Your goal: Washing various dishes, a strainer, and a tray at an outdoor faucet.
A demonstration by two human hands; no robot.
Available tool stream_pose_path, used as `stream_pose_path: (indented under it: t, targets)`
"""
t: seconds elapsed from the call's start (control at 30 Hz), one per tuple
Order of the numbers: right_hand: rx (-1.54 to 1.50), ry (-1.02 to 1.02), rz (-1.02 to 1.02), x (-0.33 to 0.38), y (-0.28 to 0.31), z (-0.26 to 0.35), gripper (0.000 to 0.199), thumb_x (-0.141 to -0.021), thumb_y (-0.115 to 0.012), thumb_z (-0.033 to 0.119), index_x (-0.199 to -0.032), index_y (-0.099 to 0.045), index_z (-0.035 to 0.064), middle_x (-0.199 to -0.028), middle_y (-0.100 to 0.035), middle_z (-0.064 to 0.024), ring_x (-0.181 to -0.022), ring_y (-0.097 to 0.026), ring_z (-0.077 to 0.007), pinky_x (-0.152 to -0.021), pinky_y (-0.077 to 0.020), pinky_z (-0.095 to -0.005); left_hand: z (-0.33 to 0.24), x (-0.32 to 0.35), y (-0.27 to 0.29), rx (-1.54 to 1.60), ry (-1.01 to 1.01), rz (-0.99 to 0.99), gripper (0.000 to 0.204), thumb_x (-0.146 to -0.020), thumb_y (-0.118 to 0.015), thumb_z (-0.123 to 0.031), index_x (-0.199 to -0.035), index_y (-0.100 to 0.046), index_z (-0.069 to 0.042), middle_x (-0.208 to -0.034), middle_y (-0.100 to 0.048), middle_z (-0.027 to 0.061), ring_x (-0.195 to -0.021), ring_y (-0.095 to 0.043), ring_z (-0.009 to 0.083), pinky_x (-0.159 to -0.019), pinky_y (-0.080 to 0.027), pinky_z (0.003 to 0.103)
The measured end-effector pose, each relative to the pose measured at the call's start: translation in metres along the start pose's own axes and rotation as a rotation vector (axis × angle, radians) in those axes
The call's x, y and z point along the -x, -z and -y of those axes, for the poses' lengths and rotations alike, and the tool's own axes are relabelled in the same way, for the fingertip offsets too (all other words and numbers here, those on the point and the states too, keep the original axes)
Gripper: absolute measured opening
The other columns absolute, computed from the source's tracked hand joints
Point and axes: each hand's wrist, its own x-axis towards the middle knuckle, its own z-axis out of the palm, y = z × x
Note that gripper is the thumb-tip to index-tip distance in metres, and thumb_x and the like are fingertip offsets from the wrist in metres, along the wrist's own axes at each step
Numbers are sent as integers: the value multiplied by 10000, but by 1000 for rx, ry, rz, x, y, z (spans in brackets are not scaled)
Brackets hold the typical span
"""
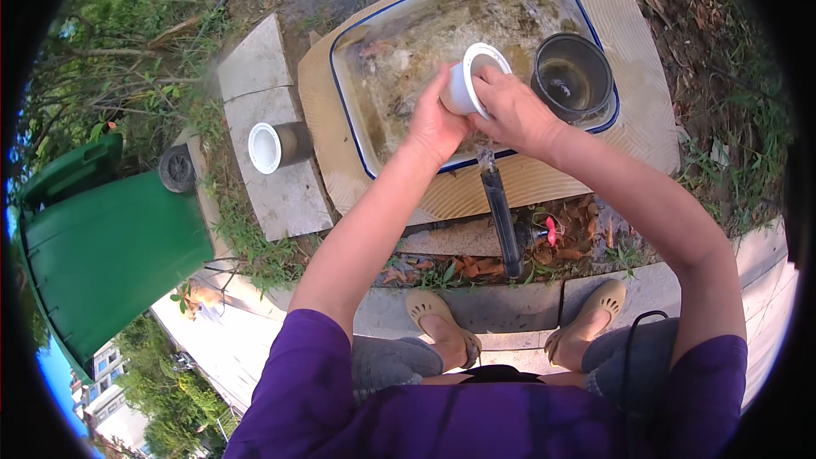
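Observation:
A white cup (pixel 473 76) is held tilted on its side over a large white basin with a blue rim (pixel 350 132) holding murky water. My left hand (pixel 435 123) grips the cup from below and the left. My right hand (pixel 514 110) is on the cup's right side, fingers at its rim. Both hands are directly above the basin's near edge. A dark outdoor tap pipe (pixel 501 212) with a red handle (pixel 552 230) stands just under my hands.
A dark round pot (pixel 571 76) sits in the basin's right end. The basin rests on a tan board (pixel 633 68). Another white cup (pixel 270 147) lies on concrete slabs to the left. A green wheeled bin (pixel 106 246) stands at far left. Grass and dirt surround the spot.

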Motion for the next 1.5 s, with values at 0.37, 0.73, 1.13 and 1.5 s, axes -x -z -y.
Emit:
stream_pose_path:
  t: [0.37,0.73,1.13,1.5]
  targets:
    - [-729,-487,-361,-10,10,-11,366,-874,-597,190,-1184,-473,40,-1056,-573,-103,-941,-548,-169,-840,-446,-299,-3,-4,3,163,38,44,358,-936,-396,-363,-1186,-535,-149,-1165,-582,51,-1052,-573,218,-906,-485,414]
    - [-638,-556,-94,-27,26,-29,369,-904,-520,297,-1136,-526,10,-981,-612,-187,-917,-584,-267,-819,-447,-348,-1,1,-5,181,64,104,338,-945,-375,-273,-1167,-521,-63,-1104,-602,102,-972,-610,226,-862,-520,382]
    - [-181,-319,-212,-4,9,-9,241,-857,-559,159,-1067,-524,48,-1058,-547,-165,-986,-540,-350,-829,-448,-408,10,0,-9,157,41,-17,326,-940,-371,-291,-1146,-541,-105,-1110,-595,58,-1009,-587,212,-868,-498,389]
    - [165,-9,-79,-4,44,8,298,-729,-650,81,-991,-508,92,-975,-557,-73,-872,-593,-274,-703,-512,-367,7,-1,-5,233,47,68,266,-903,-418,-236,-1047,-562,-67,-1014,-610,63,-932,-603,199,-811,-511,387]
